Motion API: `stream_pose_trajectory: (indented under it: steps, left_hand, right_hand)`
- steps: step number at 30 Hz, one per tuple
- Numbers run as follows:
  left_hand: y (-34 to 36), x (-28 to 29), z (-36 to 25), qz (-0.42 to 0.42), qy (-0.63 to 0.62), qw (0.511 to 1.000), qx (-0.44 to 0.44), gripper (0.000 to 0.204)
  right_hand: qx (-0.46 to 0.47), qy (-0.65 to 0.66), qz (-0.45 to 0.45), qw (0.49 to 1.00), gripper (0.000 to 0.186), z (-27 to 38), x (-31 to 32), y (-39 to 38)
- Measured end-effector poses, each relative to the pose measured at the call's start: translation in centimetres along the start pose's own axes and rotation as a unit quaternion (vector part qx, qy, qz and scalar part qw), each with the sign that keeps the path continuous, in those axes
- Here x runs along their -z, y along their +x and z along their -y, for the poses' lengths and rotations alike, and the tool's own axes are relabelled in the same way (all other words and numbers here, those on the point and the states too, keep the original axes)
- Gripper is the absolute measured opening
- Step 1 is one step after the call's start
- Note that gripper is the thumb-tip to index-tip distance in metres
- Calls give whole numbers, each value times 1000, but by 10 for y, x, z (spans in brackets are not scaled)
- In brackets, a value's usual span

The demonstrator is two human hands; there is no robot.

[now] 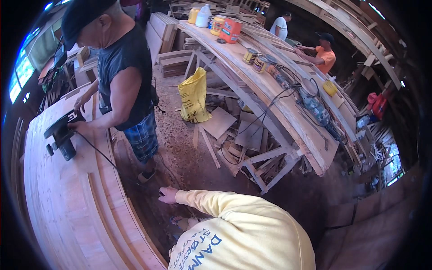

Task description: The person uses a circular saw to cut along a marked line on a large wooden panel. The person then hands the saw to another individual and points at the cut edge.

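My right hand (169, 195), at the end of a yellow sleeve (202, 200), is held out low over the floor. Its fingers are closed around a small dark thing (161, 194), too small to name. My left hand is out of view. To its left is the edge of a wide pale wooden panel (67, 202) with long strips (96, 198) lying on it. Beyond, a co-worker in a dark sleeveless shirt (128, 90) grips a dark power sander (63, 130) on the panel. The sander's cord (105, 156) runs toward my hand.
A long workbench (279, 108) bears cans (254, 60), bottles (203, 17), a red box (231, 30) and a power tool (315, 108) with tangled cables. Wood scraps (252, 130) and a yellow sack (193, 96) lie beside it. Two people (325, 56) work behind the bench.
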State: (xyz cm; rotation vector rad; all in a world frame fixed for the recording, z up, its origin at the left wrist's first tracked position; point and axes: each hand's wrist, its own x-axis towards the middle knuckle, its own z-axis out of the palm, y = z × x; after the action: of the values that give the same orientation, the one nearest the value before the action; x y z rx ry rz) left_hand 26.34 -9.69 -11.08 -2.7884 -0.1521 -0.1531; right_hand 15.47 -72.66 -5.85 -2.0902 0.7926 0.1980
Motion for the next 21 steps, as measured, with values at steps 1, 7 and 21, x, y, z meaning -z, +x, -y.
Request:
stream_pose_trajectory:
  steps: [1, 7, 21]
  left_hand:
    - [4, 3, -8, 22, 9, 1000, -7, 49]
    - [-17, 28, -21, 117, 30, 992, -24, 61]
    - [-41, 138, -51, 30, -366, 910, 194, 71]
  right_hand:
    - [1, -18, 5, 1000, 39, -1, 3, 0]
    - [74, -89, -54, 992, 45, -20, -16, -2]
    - [7, -24, 28, 999, 44, -4, -43, 14]
